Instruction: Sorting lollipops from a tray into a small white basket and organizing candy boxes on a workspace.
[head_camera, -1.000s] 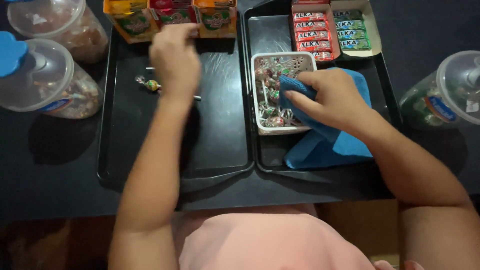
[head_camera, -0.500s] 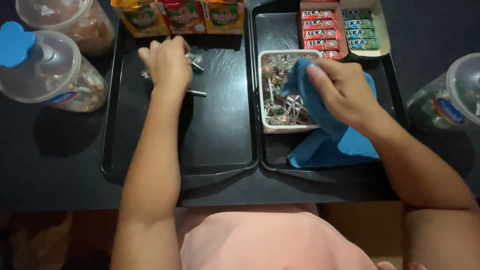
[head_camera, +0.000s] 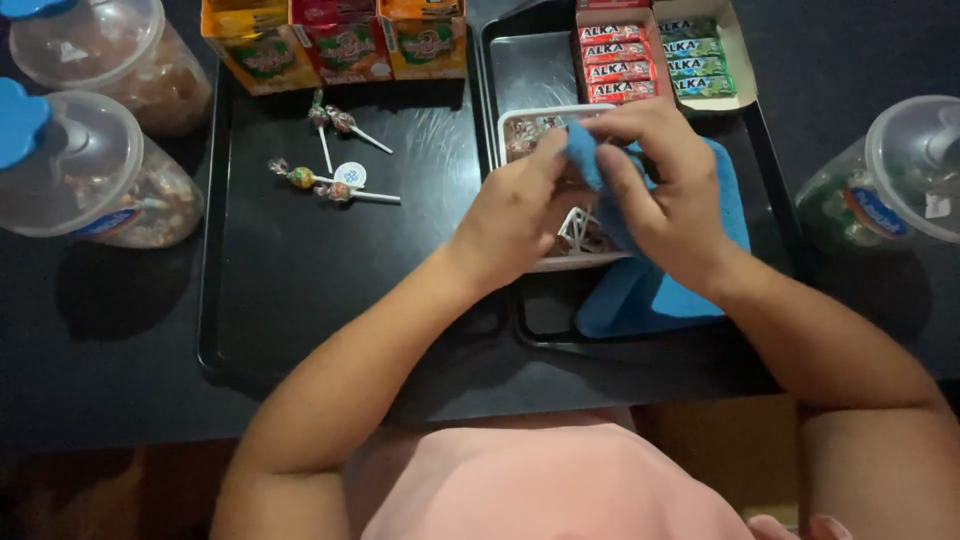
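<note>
**Both hands at a blue cloth over a lolly tub**

Your left hand and right hand meet over a white tub of lollipops in the right-hand black tray. The fingers of both hands pinch a blue cloth: its upper corner is gathered between them above the tub, and the rest hangs down and lies on the tray beside the tub, under your right wrist.

In the left tray, well apart from your hands, four loose lollipops lie in two pairs near the far edge. Three juice cartons stand along that edge. Behind the tub sits an open box with red and green candy packs in two rows.

On the dark table, two clear jars with blue lids lie left of the trays, and a third jar lies on the right.
</note>
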